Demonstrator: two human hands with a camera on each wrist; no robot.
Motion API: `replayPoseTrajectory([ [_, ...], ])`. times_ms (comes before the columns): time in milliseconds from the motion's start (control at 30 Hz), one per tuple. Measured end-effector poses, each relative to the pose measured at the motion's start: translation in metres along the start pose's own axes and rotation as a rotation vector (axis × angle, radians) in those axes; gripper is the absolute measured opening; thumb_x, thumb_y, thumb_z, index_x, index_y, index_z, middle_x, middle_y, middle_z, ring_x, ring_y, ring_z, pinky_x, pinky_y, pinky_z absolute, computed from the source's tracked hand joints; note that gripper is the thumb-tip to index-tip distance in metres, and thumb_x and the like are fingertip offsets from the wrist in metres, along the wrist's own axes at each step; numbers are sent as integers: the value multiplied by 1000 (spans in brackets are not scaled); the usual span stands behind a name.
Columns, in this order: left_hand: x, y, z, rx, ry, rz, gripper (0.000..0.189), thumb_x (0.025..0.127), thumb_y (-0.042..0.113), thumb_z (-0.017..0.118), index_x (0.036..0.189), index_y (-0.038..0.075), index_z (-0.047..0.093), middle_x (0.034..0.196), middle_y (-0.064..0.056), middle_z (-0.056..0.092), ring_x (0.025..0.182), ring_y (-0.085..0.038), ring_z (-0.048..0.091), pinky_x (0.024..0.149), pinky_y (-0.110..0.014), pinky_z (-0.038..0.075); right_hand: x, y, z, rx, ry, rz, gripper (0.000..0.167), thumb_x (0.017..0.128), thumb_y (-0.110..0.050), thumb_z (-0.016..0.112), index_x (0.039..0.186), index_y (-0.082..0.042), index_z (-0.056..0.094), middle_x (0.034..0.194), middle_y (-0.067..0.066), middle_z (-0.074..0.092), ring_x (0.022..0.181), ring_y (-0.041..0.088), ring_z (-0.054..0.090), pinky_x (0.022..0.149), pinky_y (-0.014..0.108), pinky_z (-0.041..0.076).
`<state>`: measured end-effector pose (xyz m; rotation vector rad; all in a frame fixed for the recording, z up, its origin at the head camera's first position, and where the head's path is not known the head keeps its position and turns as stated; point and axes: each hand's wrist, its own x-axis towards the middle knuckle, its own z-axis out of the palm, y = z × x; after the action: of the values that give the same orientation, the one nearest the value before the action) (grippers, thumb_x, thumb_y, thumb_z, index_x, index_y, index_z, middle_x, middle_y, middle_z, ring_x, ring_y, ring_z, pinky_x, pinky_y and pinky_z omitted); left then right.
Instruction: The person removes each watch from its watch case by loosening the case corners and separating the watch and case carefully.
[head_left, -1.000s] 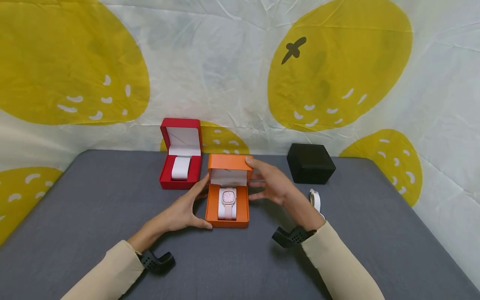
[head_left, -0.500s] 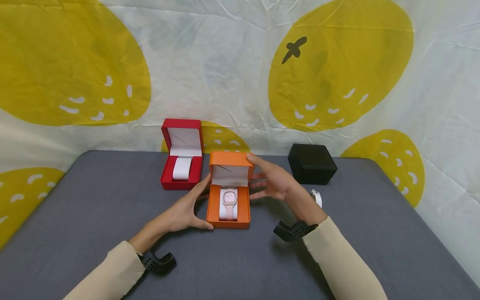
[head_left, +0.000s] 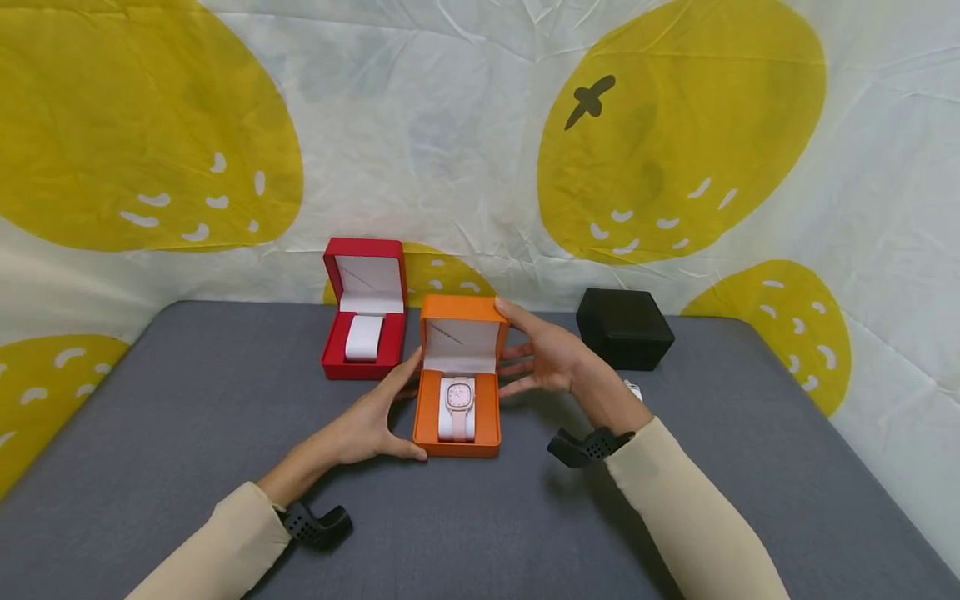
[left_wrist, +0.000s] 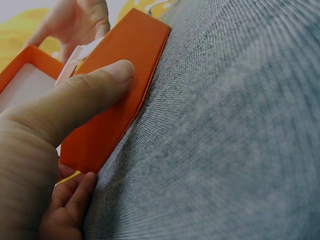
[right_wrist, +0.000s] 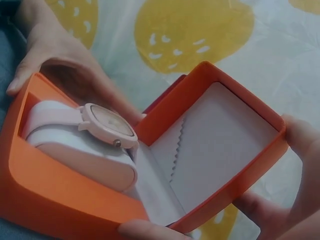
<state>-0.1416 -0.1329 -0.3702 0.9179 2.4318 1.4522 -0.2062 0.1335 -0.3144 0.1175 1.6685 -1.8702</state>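
On the grey table point(head_left: 480, 533), between your two hands, sits the orange box point(head_left: 456, 448), its lid point(head_left: 461, 308) raised. Your left hand point(head_left: 372, 425) grips the box's left side, thumb against the front wall; your right hand point(head_left: 551, 358) grasps the lid, thumb at its top corner, fingers along its right side. Inside, a pink watch point(head_left: 459, 396) with a rounded-square case wraps a white cushion point(head_left: 444, 423). The red box point(head_left: 360, 370) stands open to the left, behind. Only your left wrist view brings out the tabletop's ribbed weave and the smooth orange wall under your thumb; your right wrist view reveals the watch's crown point(right_wrist: 118, 143) and the zigzag line point(right_wrist: 176, 150) across the pale lid lining.
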Motion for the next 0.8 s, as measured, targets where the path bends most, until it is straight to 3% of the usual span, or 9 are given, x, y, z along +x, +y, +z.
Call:
replayPoseTrajectory([
  [333, 1, -2, 0, 7, -6, -9, 121, 65, 6, 88, 153, 4, 6, 153, -20, 20, 134, -32, 31, 105, -46, 34, 4, -7, -1, -23, 7, 50, 93, 80, -68, 59, 151, -20, 22, 136, 29, 30, 119, 50, 38, 83, 57, 49],
  [567, 4, -33, 4, 25, 8, -5, 126, 63, 17, 91, 154, 18, 4, 155, -9, 19, 135, -25, 30, 107, -42, 33, 7, -9, -1, -31, 9, 61, 90, 79, -70, 58, 149, -23, 26, 134, 30, 34, 118, 50, 41, 84, 59, 48],
  [800, 4, -37, 3, 43, -1, -12, 125, 64, 31, 90, 155, 23, 3, 155, -3, 19, 134, -20, 32, 106, -39, 35, 9, -10, 0, -48, 41, 63, 86, 77, -71, 60, 144, -24, 35, 130, 29, 39, 115, 50, 45, 83, 57, 50],
])
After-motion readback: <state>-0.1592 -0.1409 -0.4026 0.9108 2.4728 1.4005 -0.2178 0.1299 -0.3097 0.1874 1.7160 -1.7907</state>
